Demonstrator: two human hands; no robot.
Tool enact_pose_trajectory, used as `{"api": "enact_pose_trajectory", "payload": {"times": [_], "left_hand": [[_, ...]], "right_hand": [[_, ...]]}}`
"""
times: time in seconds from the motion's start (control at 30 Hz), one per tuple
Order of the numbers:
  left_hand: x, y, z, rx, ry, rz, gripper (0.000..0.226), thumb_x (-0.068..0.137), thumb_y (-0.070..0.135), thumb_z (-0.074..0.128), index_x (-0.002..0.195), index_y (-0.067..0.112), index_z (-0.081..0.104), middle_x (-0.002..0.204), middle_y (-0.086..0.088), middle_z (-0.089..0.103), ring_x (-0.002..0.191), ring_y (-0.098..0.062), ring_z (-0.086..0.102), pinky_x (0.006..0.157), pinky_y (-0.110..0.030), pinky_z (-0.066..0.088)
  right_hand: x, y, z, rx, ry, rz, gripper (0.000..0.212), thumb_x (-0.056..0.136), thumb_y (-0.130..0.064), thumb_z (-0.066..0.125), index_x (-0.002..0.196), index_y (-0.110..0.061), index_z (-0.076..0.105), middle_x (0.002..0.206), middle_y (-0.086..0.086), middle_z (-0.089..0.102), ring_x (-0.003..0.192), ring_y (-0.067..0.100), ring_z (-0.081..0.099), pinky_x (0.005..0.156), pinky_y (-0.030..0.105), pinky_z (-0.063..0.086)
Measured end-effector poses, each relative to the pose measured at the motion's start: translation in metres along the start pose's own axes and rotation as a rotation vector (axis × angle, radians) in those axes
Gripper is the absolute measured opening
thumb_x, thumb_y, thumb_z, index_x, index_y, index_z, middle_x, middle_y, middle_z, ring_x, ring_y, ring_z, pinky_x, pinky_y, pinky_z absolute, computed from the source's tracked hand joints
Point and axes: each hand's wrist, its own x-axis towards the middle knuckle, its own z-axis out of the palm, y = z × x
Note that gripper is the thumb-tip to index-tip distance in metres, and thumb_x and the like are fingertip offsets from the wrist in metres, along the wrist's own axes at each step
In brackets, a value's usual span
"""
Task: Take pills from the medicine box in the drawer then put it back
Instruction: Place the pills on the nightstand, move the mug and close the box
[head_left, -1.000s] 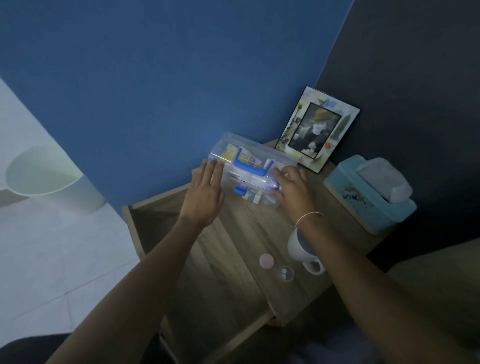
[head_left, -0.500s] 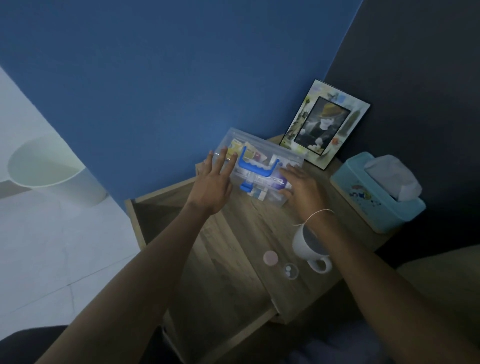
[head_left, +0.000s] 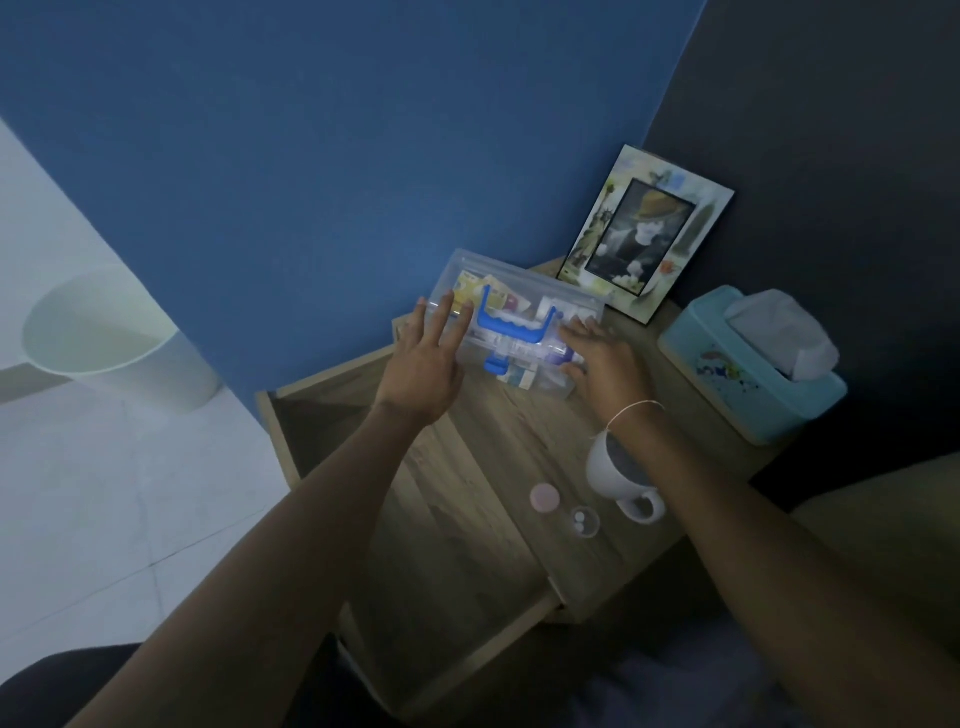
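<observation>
1. The medicine box (head_left: 519, 332), a clear plastic case with a blue handle (head_left: 511, 325) on its lid, lies on the wooden surface (head_left: 524, 447) of a bedside cabinet, at the back beside the blue wall (head_left: 311, 156).
2. The left hand (head_left: 423, 358) reaches forward with a nearly straight arm; its fingers (head_left: 441, 317) are spread apart and lie over the left end of the medicine box, palm down, not closed around anything.
3. The right hand (head_left: 605, 364) rests flat at the right end of the medicine box, fingers extended and loose, thumb by the front corner; whether it presses on the lid cannot be told in the dim light.
4. A thin white band (head_left: 636, 410) circles the right wrist.
5. Nearer the person than the medicine box, a white mug (head_left: 618, 478) stands under the right forearm.
6. Just left of the mug lie a pink cap (head_left: 544, 498) and a small clear cup (head_left: 584, 521) holding what look like two white pills.
7. Right of the medicine box sits a teal tissue box (head_left: 748, 374); behind the medicine box a picture frame (head_left: 644, 234) leans against the dark wall.
8. Left of the surface, below the medicine box, the drawer (head_left: 322, 415) stands pulled open.
9. Far left of the medicine box, a white bin (head_left: 114, 338) stands on the floor.
</observation>
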Motion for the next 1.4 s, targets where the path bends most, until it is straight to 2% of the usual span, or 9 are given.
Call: {"api": "enact_pose_trajectory", "payload": {"times": [0.13,0.27,0.4,0.53,0.73,0.97,1.1,1.27,1.4], "left_hand": [[0.007,-0.007,-0.01,0.092,-0.029,0.077,0.079,0.09,0.043,0.05,0.151,0.015,0.009,0.161,-0.011,0.002,0.148,-0.034,-0.004,0.121,-0.048,0.003],[0.024,-0.005,-0.019,0.048,-0.011,0.133,0.081,0.085,0.056,0.054,0.148,0.012,0.026,0.159,-0.011,0.02,0.147,-0.03,0.014,0.121,-0.044,0.004],[0.022,-0.001,-0.013,-0.043,0.047,0.106,0.072,0.087,0.053,0.053,0.144,0.012,0.035,0.154,-0.011,0.032,0.144,-0.029,0.024,0.12,-0.042,0.014],[0.023,0.01,-0.007,-0.003,0.154,0.053,0.062,0.09,0.05,0.05,0.138,0.009,0.044,0.147,-0.014,0.043,0.139,-0.032,0.034,0.117,-0.043,0.023],[0.024,0.01,0.003,0.009,0.193,0.03,0.062,0.092,0.05,0.047,0.138,0.01,0.043,0.147,-0.013,0.043,0.139,-0.03,0.034,0.119,-0.043,0.021],[0.026,0.007,0.004,0.012,0.202,0.063,0.07,0.086,0.058,0.049,0.135,0.009,0.047,0.141,-0.014,0.048,0.134,-0.032,0.04,0.117,-0.046,0.027],[0.027,0.007,0.005,0.114,0.217,0.078,0.07,0.086,0.061,0.042,0.131,0.007,0.05,0.137,-0.015,0.052,0.129,-0.033,0.045,0.112,-0.046,0.033],[0.029,0.007,0.008,0.281,0.203,0.088,0.073,0.09,0.062,0.029,0.131,0.005,0.046,0.135,-0.018,0.052,0.126,-0.035,0.048,0.108,-0.049,0.038],[0.028,0.008,0.013,0.341,0.188,0.075,0.071,0.092,0.061,0.028,0.134,0.006,0.042,0.135,-0.018,0.051,0.126,-0.035,0.047,0.107,-0.051,0.038]], "right_hand": [[0.009,-0.002,-0.008,-0.034,-0.065,-0.003,0.042,0.086,-0.006,0.062,0.127,-0.002,0.055,0.14,0.018,0.05,0.133,0.03,0.042,0.112,0.041,0.027],[0.008,-0.002,-0.007,0.053,-0.073,0.04,0.046,0.086,-0.005,0.062,0.131,-0.004,0.052,0.144,0.017,0.046,0.136,0.026,0.039,0.112,0.035,0.03],[0.006,-0.001,-0.003,0.067,-0.055,0.051,0.047,0.088,-0.009,0.062,0.133,-0.004,0.05,0.145,0.016,0.044,0.138,0.024,0.037,0.112,0.03,0.026],[0.003,0.0,0.001,0.109,-0.027,0.068,0.049,0.089,-0.01,0.061,0.136,-0.006,0.046,0.146,0.014,0.043,0.14,0.022,0.033,0.113,0.026,0.021],[0.001,0.002,0.007,0.102,0.022,0.054,0.047,0.09,-0.013,0.059,0.135,-0.008,0.047,0.145,0.012,0.044,0.14,0.021,0.033,0.113,0.035,0.029],[0.001,0.004,0.011,0.122,0.048,0.032,0.048,0.089,-0.008,0.06,0.135,-0.007,0.048,0.144,0.012,0.045,0.139,0.022,0.034,0.113,0.033,0.027],[0.001,0.006,0.012,0.133,0.047,0.034,0.048,0.089,-0.009,0.061,0.135,-0.007,0.047,0.145,0.012,0.045,0.139,0.02,0.033,0.111,0.026,0.021],[0.001,0.006,0.013,0.133,0.058,0.036,0.047,0.089,-0.009,0.06,0.135,-0.008,0.048,0.144,0.012,0.046,0.139,0.021,0.034,0.112,0.031,0.026],[0.001,0.007,0.014,0.125,0.067,0.04,0.046,0.089,-0.009,0.059,0.135,-0.009,0.048,0.144,0.011,0.046,0.139,0.02,0.034,0.112,0.03,0.025]]}}
